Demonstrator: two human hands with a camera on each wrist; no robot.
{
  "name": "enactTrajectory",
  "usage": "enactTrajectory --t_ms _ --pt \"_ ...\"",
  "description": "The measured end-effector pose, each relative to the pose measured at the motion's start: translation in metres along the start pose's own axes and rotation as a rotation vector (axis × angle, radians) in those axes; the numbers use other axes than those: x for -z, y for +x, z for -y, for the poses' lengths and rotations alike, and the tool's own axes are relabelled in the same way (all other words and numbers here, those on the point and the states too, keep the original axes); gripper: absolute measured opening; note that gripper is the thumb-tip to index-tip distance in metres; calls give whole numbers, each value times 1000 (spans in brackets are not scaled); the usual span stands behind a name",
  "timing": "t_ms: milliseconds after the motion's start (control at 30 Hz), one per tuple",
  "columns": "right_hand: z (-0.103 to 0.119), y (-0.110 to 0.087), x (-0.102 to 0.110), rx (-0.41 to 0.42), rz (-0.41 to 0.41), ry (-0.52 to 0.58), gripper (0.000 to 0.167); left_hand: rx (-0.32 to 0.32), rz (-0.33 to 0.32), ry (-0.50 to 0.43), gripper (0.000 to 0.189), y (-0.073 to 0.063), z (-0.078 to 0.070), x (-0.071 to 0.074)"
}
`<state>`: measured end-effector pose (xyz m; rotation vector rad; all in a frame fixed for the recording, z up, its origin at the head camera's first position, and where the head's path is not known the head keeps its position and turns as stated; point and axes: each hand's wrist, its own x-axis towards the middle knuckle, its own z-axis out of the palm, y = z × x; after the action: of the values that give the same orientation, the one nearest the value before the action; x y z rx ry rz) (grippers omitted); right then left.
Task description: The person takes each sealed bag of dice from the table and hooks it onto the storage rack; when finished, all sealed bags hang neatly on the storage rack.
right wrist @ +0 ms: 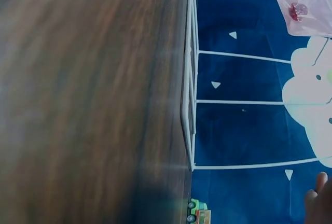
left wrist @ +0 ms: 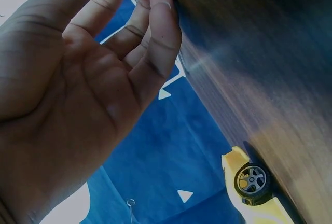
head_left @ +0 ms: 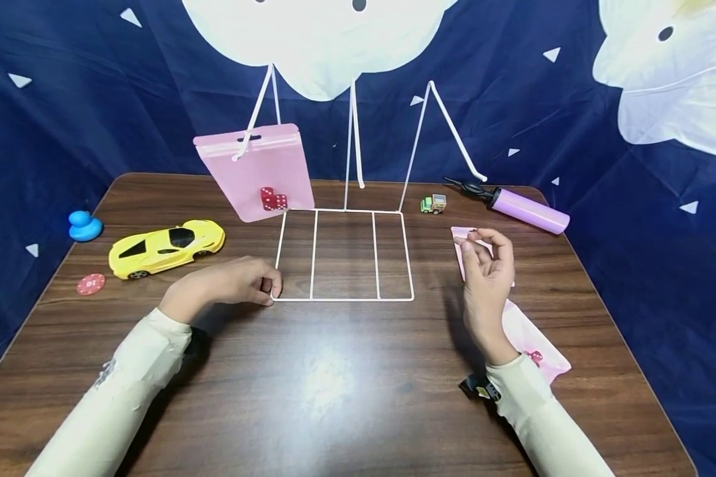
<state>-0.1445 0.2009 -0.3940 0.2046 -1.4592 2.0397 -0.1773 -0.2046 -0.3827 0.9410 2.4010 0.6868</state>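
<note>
A white wire rack (head_left: 343, 300) with three upright hooked arms stands mid-table. My left hand (head_left: 233, 281) grips its front left corner, fingers curled round the wire. From the left arm hangs a pink zip bag (head_left: 233, 175) with red dice (head_left: 273, 199) showing on it. My right hand (head_left: 489, 278) is raised over the right side, fingers loosely bent, thumb close to the index finger, nothing visible between them. Under it in the head view lies a pink bag (head_left: 458, 248), mostly hidden. Another pink bag (head_left: 545, 348) with a red item lies beside the right wrist.
At left are a yellow toy car (head_left: 167, 248), a blue rubber duck (head_left: 84, 226) and a red poker chip (head_left: 91, 284). Behind the right hand are a small toy truck (head_left: 433, 204) and a purple hand pump (head_left: 528, 209). A blue curtain (head_left: 346, 146) hangs behind the table.
</note>
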Motion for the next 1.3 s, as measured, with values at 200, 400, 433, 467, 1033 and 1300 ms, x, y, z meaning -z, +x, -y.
enactTrajectory --t_ms 200,400,433,467,1033,1300 --pt "1 1 14 17 -4 -60 22 -14 -1 -3 18 -1 0 0" --pt "6 4 30 -21 -16 -139 19 0 0 5 17 -1 -1 1" --pt "8 5 32 -34 -17 -151 19 6 2 6 17 -1 -1 2" --pt "9 6 35 -47 -14 -169 19 11 3 8 17 0 -1 2" --pt "26 6 68 -243 50 -411 26 23 -23 20 16 0 -1 -2" --pt "32 6 82 -345 109 -505 29 21 -13 11 17 1 0 -2"
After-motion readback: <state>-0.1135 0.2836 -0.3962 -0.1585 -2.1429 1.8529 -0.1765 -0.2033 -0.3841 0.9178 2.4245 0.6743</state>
